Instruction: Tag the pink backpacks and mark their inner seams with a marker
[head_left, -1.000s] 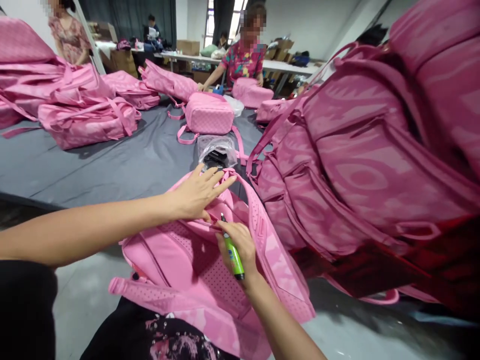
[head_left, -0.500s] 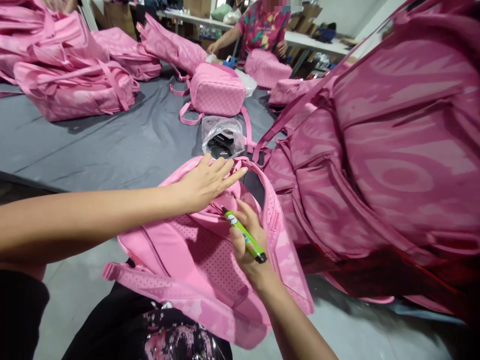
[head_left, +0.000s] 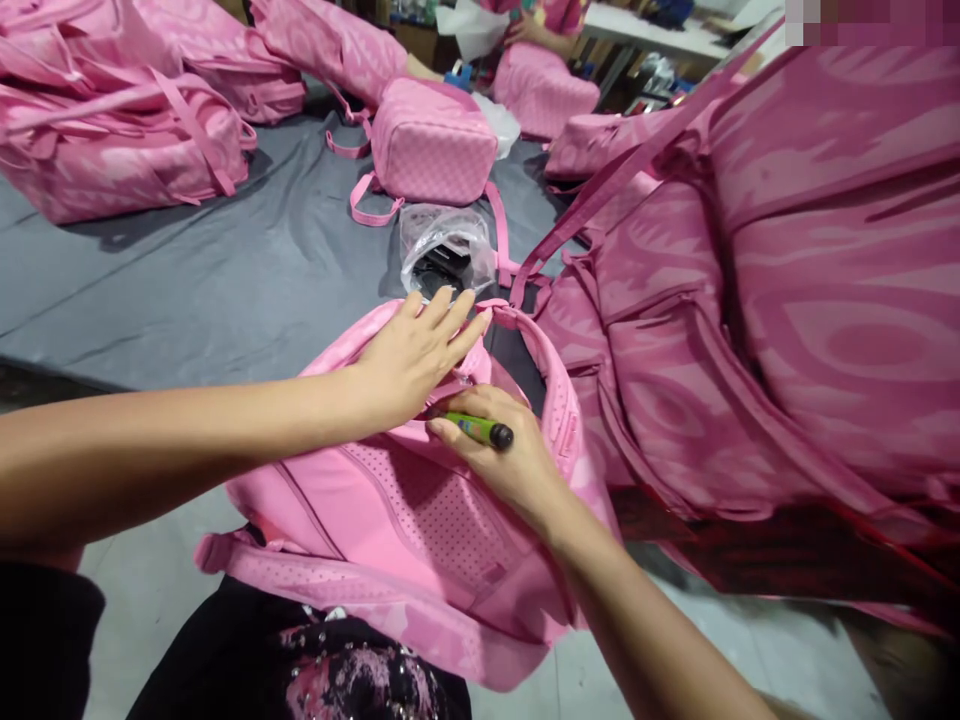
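A pink backpack [head_left: 442,520] with dotted mesh padding leans between the table edge and my lap, straps towards me. Across its top lies my left hand [head_left: 420,350], fingers spread and pressing on the fabric. My right hand [head_left: 495,440] is wrapped round a green marker [head_left: 474,429] with a black end, held low against the bag's upper part. The marker's tip is hidden behind my fingers and the pink cloth. Just beyond my left fingertips sits a clear plastic bag [head_left: 442,255] with black items in it.
More pink backpacks lie on the dark-covered table [head_left: 300,270]: a pile [head_left: 135,140] at the left and one [head_left: 435,140] in the middle. Large camouflage-pattern backpacks [head_left: 825,300] crowd the right side. Across the table a person [head_left: 544,30] handles another bag.
My right hand has moved up and inward, and the marker has tilted flatter, its tip now out of sight. My left hand stays on the backpack. The person opposite now has something white beside them.
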